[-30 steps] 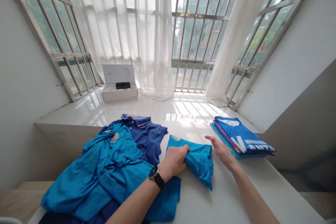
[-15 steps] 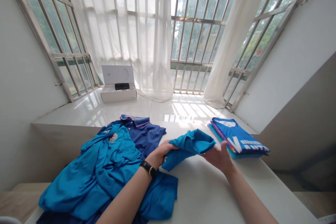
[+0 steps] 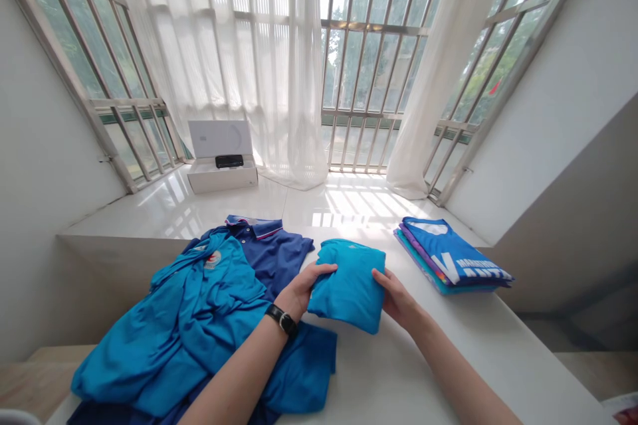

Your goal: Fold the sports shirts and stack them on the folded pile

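Between my two hands is a teal shirt (image 3: 349, 289), folded into a compact square and tilted up above the white table. My left hand (image 3: 302, 289), with a black watch on its wrist, grips the left edge, thumb on the front face. On the opposite edge my right hand (image 3: 396, 292) pinches the fabric, thumb in front and the other fingers mostly behind. Left of my hands lies a loose, crumpled teal shirt (image 3: 199, 319) with a small round chest logo. Partly under it is a navy polo shirt (image 3: 269, 252) with a striped collar.
A stack of folded shirts (image 3: 453, 255), a blue one with white lettering on top, sits at the right. On the sill stands an open white box (image 3: 222, 178) holding a black object (image 3: 229, 161). Behind are sheer curtains (image 3: 279, 80) and barred windows.
The folded teal shirt has turned so its flat face shows. My right hand has gone from open fingers beneath it to holding its right edge.
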A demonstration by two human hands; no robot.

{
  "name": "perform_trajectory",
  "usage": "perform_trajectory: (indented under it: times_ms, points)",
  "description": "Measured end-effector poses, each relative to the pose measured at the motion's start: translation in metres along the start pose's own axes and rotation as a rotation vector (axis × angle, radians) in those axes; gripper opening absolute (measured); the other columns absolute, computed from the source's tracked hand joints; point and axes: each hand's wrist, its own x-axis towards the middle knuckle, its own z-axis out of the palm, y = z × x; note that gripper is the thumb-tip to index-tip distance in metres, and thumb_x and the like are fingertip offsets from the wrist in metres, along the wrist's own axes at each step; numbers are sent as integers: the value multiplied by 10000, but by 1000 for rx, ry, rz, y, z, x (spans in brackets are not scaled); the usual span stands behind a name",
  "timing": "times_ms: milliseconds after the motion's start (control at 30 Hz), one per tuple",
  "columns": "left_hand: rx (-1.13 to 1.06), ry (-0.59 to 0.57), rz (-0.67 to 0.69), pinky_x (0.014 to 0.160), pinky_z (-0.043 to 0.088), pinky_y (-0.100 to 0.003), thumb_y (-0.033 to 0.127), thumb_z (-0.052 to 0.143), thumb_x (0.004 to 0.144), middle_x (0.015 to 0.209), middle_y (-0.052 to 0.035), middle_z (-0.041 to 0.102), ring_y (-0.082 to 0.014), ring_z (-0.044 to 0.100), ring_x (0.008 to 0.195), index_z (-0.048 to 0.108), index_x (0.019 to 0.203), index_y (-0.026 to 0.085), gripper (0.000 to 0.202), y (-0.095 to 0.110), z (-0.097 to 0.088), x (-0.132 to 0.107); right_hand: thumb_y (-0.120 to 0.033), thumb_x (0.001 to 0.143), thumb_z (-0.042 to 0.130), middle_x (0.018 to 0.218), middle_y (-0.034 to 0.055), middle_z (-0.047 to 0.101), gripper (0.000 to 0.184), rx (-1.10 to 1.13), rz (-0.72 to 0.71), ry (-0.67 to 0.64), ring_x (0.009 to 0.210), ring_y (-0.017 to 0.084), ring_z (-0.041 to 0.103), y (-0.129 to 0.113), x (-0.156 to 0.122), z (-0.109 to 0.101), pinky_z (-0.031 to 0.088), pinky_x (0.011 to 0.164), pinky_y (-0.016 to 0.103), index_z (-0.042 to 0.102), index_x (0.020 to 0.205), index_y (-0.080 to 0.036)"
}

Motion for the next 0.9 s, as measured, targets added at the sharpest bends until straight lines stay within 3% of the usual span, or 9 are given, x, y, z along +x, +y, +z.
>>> perform_trajectory:
  times_ms: [233,333,400,500,567,700,800,900]
  points:
    - [-77,199,-144,895,576,-405,115,659,724,1022,-136,741,-284,719,962,604,1164,76,445,-6,-2,6,-442,807,751,1301,125,672,562,12,198,30,1136,330,668,2,5,-9,547,988,527,571,1287,-211]
    - [-54,279,-150,870,581,-383,96,601,713,985,-133,741,-268,720,927,607,1113,74,401,-13,-4,12,-461,804,751,1288,122,680,536,-76,196,-1,1130,322,672,6,7,-16,559,970,515,597,1248,-203]
    - [42,315,-78,860,578,-379,127,625,712,992,-143,737,-271,714,925,613,1090,73,382,-15,-5,13,-492,785,757,1295,113,677,546,-204,130,-10,1147,321,662,5,8,-20,566,957,498,611,1233,-215]
    - [340,300,131,874,561,-380,209,671,728,1066,-131,729,-279,695,975,628,1106,109,394,-12,-9,13,-552,737,768,1195,103,720,567,-475,30,49,1074,321,689,3,8,-25,611,831,434,638,1170,-211]
    - [691,299,263,891,540,-376,251,686,740,1070,-108,732,-287,677,1008,655,1063,142,342,-5,-16,10,-599,723,745,970,79,762,567,-641,38,125,846,283,734,2,9,-31,607,643,361,643,1101,-190]
    - [1440,540,339,821,511,-368,314,652,817,896,-109,736,-303,684,912,653,1076,131,317,10,-31,2,-603,754,692,563,-19,642,461,-833,68,254,456,155,601,3,6,-46,475,439,255,605,914,-180]
    - [1683,647,325,748,488,-332,312,606,870,893,-116,726,-286,689,866,584,1205,119,387,12,-37,0,-559,797,652,535,-22,631,367,-907,46,309,414,128,563,5,4,-52,436,414,229,546,815,-207]
    - [1723,549,360,716,464,-289,251,568,892,866,-85,720,-238,686,819,599,1138,155,266,4,-38,4,-530,816,620,551,-19,643,324,-909,31,276,431,135,585,8,4,-52,440,420,227,526,789,-221]
